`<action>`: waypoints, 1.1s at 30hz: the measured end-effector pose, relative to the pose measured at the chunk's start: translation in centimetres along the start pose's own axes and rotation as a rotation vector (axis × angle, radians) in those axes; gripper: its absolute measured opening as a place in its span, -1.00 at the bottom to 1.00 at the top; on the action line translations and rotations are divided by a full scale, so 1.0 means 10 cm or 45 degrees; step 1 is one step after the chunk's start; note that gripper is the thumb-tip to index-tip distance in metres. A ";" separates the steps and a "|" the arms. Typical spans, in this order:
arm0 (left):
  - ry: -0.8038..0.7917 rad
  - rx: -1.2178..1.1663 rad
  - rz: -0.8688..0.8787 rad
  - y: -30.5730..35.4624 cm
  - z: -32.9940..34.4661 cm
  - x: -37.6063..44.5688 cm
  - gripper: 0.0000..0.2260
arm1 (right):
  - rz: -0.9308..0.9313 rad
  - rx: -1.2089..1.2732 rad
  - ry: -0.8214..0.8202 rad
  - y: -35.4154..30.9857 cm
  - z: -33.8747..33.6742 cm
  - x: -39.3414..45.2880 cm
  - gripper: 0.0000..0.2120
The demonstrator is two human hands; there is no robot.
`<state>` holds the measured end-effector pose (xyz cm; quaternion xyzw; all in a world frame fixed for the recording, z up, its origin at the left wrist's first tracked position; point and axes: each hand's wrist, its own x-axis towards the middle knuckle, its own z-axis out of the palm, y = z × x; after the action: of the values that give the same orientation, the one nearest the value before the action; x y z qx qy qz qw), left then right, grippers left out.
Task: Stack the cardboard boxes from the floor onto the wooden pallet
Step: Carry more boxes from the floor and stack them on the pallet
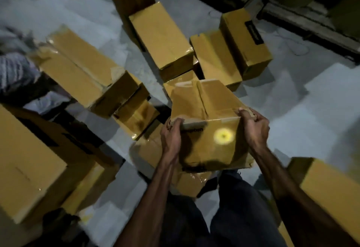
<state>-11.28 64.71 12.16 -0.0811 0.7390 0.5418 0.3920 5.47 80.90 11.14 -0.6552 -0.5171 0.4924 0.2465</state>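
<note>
The tan rectangular cardboard box (206, 130) looks matt, with a glossy clear tape strip (194, 125). The grey floor (311, 120) looks smooth; the weathered wooden pallet (307, 22) rough.

A cardboard box (208, 124) is held above the floor (311, 110) between the left hand (171, 135) and right hand (255, 128), one at each near top corner. Beyond it, four boxes (163, 38) lie clustered together on the floor. To the left sit a long box (81, 69) and, nearer, a large box (29, 161). The wooden pallet (311, 22) lies at far right, behind the cluster.
</note>
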 end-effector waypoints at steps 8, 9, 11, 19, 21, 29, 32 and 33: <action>-0.339 0.254 0.310 0.44 -0.41 -0.72 -0.75 | 0.008 0.246 0.446 -0.25 -0.61 -1.40 -0.55; -0.383 0.262 0.327 0.49 -0.42 -0.80 -0.76 | -0.005 0.272 0.484 -0.30 -0.69 -1.53 -0.49; -0.427 0.278 0.322 0.59 -0.40 -1.03 -0.74 | -0.017 0.302 0.575 -0.35 -0.85 -1.72 -0.46; -0.605 0.278 0.540 0.70 -0.10 -1.82 -0.40 | -0.106 0.401 0.836 -0.39 -1.59 -2.16 -0.76; -0.607 0.281 0.593 0.66 0.01 -1.98 -0.23 | -0.114 0.434 0.889 -0.37 -1.80 -2.21 -0.79; -0.737 0.349 0.680 0.39 0.73 -2.67 -0.36 | -0.082 0.541 1.051 0.13 -2.69 -2.25 -0.77; -0.875 0.419 0.719 0.13 1.11 -2.93 -0.65 | -0.021 0.573 1.142 0.42 -3.11 -2.32 -0.73; -0.913 0.436 0.720 0.05 1.23 -3.03 -0.75 | -0.007 0.571 1.178 0.51 -3.25 -2.36 -0.71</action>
<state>15.10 66.30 31.42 0.3802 0.6291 0.4915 0.4670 37.46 63.48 28.86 -0.7341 -0.2375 0.2491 0.5853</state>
